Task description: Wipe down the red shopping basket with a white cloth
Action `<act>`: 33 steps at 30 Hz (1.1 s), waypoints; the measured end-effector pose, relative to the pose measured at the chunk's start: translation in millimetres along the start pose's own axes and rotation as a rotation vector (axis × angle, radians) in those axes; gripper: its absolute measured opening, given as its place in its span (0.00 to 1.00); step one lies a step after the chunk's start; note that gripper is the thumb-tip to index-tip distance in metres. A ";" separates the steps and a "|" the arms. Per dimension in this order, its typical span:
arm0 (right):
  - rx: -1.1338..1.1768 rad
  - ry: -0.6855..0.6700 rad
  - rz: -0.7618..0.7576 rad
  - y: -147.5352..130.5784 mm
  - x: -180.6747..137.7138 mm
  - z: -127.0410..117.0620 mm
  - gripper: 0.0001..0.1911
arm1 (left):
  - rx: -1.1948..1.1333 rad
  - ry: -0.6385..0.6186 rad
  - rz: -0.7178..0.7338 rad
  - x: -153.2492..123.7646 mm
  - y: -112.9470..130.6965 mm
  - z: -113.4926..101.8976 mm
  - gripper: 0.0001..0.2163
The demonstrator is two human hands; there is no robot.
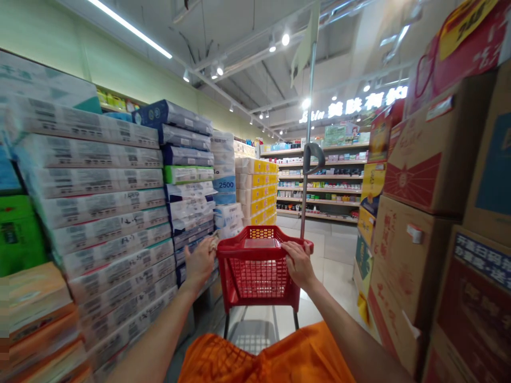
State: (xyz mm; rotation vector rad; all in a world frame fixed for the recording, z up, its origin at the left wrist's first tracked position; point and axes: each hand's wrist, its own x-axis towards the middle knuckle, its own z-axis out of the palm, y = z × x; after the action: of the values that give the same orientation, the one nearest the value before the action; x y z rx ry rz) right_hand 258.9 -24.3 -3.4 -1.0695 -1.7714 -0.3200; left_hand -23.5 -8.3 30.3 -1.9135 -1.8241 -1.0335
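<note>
A red plastic shopping cart (259, 279) stands straight ahead of me, its basket walls latticed. My right hand (298, 263) is closed over the right part of its rear bar, fingers curled on top. At the cart's left rear corner, my left hand (200, 260) is closed, with a small pale crumpled thing (214, 243) at its fingertips that I cannot make out. From beside the right corner rises a thin metal pole (308, 197) bearing a grey loop-shaped piece (314, 158). Inside the basket I can make out no goods.
Tall stacks of wrapped paper packs (115, 213) line the left side, with dark blue packs (187, 141) and yellow-sided packs (261, 186) further on. Cardboard cartons (403, 255) are piled on the right. A pale tiled floor (329, 266) leads to stocked shelves (331, 189).
</note>
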 end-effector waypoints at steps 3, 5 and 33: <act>-0.009 0.032 0.014 0.8 -0.8 2.2 0.19 | -0.014 0.015 -0.058 1.6 -1.7 0.2 0.16; -0.006 0.041 0.019 0.8 -1.2 3.1 0.19 | -0.063 -0.022 0.075 -0.8 19.4 4.1 0.16; -0.220 -0.040 0.222 20.0 25.6 -29.1 0.07 | -0.022 -0.253 0.280 -12.8 50.8 14.6 0.25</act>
State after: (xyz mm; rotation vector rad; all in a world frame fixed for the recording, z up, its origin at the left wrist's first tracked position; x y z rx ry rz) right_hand 289.6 -18.1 26.9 -1.4249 -1.6599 -0.3633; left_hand 30.2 -15.6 24.5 -2.3201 -1.6047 -0.7508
